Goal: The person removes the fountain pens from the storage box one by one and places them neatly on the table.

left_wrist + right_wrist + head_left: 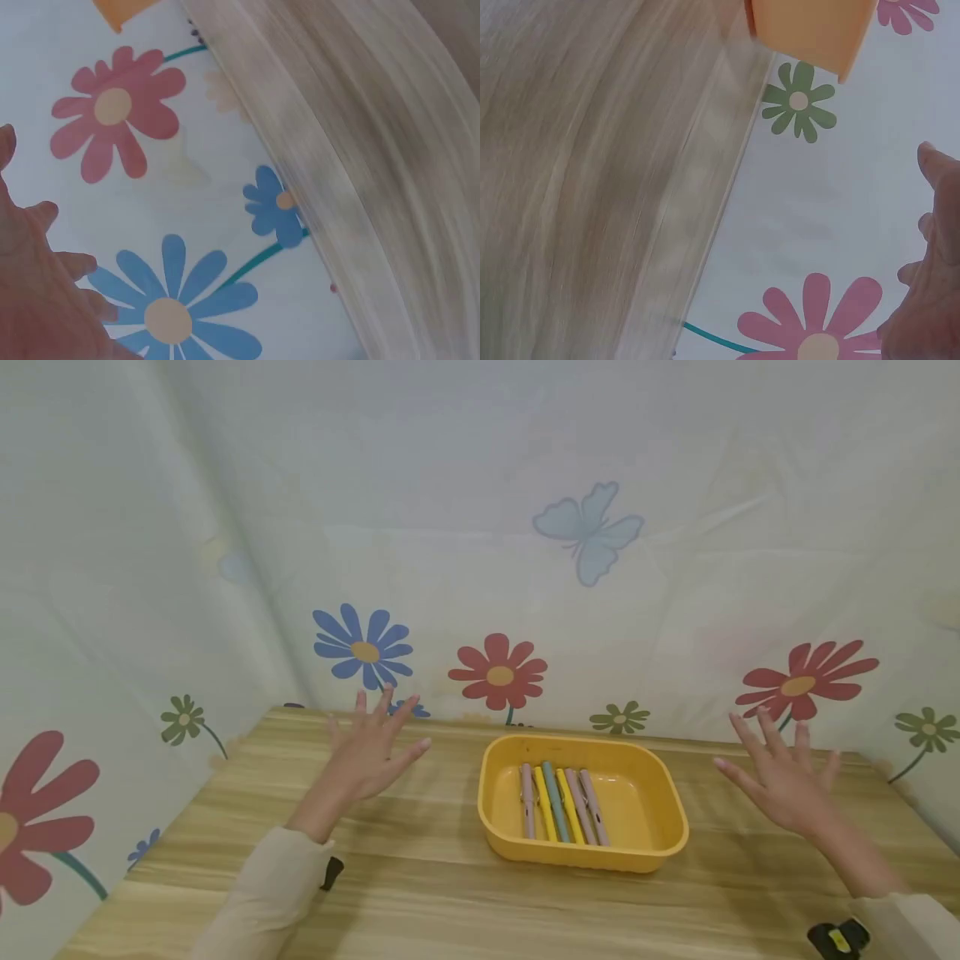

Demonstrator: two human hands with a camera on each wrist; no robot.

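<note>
A yellow plastic basket [652, 810] stands on the table, and several pens lie side by side in it: pinkish, yellow and one teal pen [556, 800]. To the basket's left my left hand [367, 756] hovers with fingers spread, holding nothing. On the other side my right hand [787, 785] is likewise raised, its fingers apart and nothing in it. Neither hand touches the basket. In the left wrist view, the left hand [45, 292] shows at the left edge; in the right wrist view, the right hand [934, 277] is at the right edge.
The wood-grain table [420, 893] ends at a pale curtain [450, 527] printed with flowers and a butterfly. Curtain also hangs along the left side. Dark straps, one at each wrist, sit near the sleeves [262, 885].
</note>
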